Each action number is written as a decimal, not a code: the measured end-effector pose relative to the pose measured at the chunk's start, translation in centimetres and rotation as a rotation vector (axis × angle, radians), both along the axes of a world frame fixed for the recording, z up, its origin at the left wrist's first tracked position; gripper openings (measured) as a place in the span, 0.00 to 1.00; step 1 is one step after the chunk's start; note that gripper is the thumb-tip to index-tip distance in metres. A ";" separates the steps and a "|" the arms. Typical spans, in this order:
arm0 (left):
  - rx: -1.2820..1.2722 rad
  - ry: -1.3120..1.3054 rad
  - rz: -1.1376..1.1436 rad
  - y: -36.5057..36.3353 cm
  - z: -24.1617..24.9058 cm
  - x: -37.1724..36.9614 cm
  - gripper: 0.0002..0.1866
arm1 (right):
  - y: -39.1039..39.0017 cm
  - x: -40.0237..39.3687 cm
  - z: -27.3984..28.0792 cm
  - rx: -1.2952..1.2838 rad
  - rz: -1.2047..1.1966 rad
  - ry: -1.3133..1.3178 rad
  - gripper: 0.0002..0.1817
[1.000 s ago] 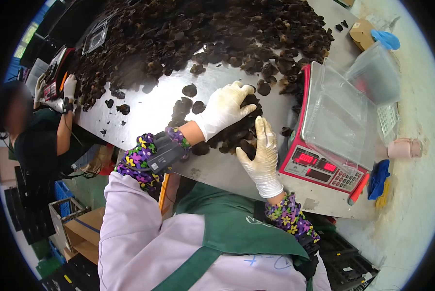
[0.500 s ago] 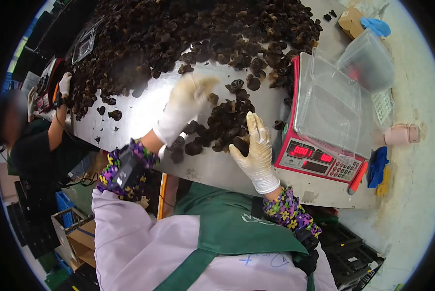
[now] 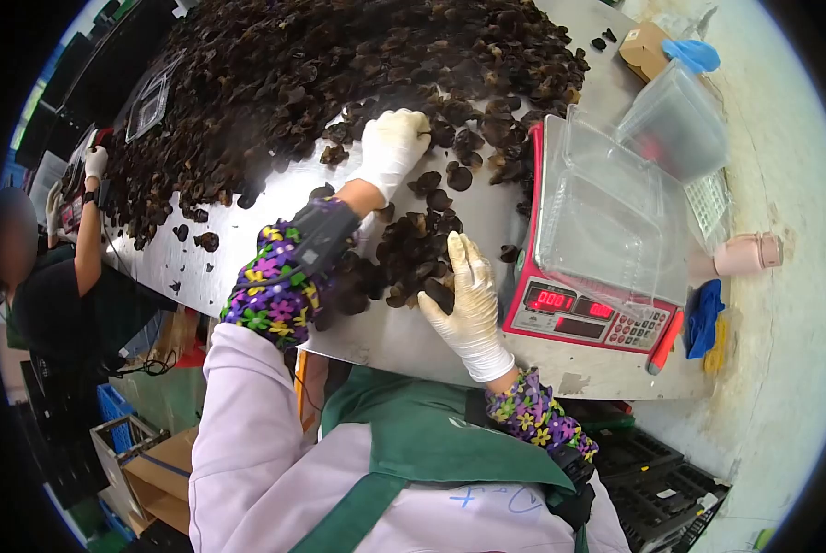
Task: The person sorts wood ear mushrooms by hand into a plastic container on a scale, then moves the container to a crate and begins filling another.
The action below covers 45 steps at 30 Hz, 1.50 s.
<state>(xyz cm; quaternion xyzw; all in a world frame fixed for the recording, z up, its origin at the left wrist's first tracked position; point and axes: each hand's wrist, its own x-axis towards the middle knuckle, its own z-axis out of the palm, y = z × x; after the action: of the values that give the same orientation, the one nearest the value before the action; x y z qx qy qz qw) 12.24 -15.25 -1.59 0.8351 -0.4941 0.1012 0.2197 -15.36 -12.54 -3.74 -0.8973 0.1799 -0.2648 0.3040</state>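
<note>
My left hand [image 3: 394, 150], in a white glove, is closed at the near edge of a big pile of dark brown wood ear mushrooms [image 3: 339, 55]. Its fingers curl away from me, and whatever is in them is hidden. Closer to my body lies a small heap of wood ear mushrooms [image 3: 413, 244] on the metal table [image 3: 404, 332]. Against the right side of that heap rests my gloved right hand [image 3: 468, 304], fingers stretched and thumb apart. A few loose mushrooms [image 3: 459, 175] lie between the heap and the pile.
Right of my hands stands a red scale [image 3: 574, 313] with lit digits, bearing a clear plastic container [image 3: 606, 203]. Stacked clear tubs [image 3: 675, 120], a pink cup [image 3: 749, 253] and a red-handled tool [image 3: 666, 341] lie beyond. Another person [image 3: 53, 276] works at the left.
My left hand has moved away from the small heap, up and right to the pile's edge, and its fingers have closed. My right hand stays beside the heap. The view has shifted slightly.
</note>
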 end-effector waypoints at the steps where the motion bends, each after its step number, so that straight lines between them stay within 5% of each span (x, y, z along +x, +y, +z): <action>1: 0.003 -0.002 -0.006 0.5 0.3 0.3 0.12 | 0.0 0.0 -0.1 0.006 0.006 -0.014 0.52; 3: -0.237 0.826 -0.023 1.8 0.9 0.8 0.10 | 0.0 0.0 0.0 0.007 0.002 -0.016 0.52; 10: -0.376 1.589 -0.004 8.5 1.9 2.5 0.06 | 0.1 0.0 0.2 -0.018 0.010 0.008 0.52; 13: -0.370 1.633 -0.056 10.5 1.3 2.7 0.04 | 0.1 0.0 0.1 -0.030 0.012 0.009 0.51; 17: -0.424 1.583 0.025 12.6 1.6 1.2 0.05 | 0.1 0.0 0.2 -0.041 0.006 0.016 0.50; 22: -0.451 1.559 -0.151 16.7 2.7 0.5 0.21 | 0.1 0.1 0.2 -0.044 0.014 0.014 0.50; 27: -0.510 1.600 -0.125 21.1 4.1 -0.5 0.18 | 0.0 0.1 0.1 -0.072 0.019 0.009 0.49; 29: -0.021 0.804 0.152 21.3 5.7 -1.6 0.16 | 0.1 0.1 0.0 -0.072 0.031 0.009 0.48; 30: 0.139 0.632 0.254 20.3 8.8 -3.6 0.16 | 0.0 0.1 -0.1 -0.075 0.031 0.008 0.48; 35: -0.023 0.577 0.165 20.1 6.9 -2.9 0.14 | 0.0 0.0 -0.4 -0.074 0.020 -0.014 0.48; 37: -0.245 0.962 0.104 20.5 6.8 -2.2 0.12 | 0.0 0.0 -0.4 -0.063 0.017 -0.012 0.48; 39: -0.290 0.991 0.119 22.2 6.8 -2.4 0.11 | 0.1 -0.1 -0.3 -0.049 0.013 -0.006 0.48; 45: -0.481 0.349 0.623 35.8 3.4 -2.8 0.10 | 0.1 0.0 -0.1 -0.021 0.025 -0.019 0.47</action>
<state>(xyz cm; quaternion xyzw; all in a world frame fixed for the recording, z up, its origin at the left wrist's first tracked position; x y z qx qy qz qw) 9.46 20.53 1.80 0.8739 -0.1363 0.1321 0.4475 -15.38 -12.47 -3.86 -0.9001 0.1630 -0.2713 0.2994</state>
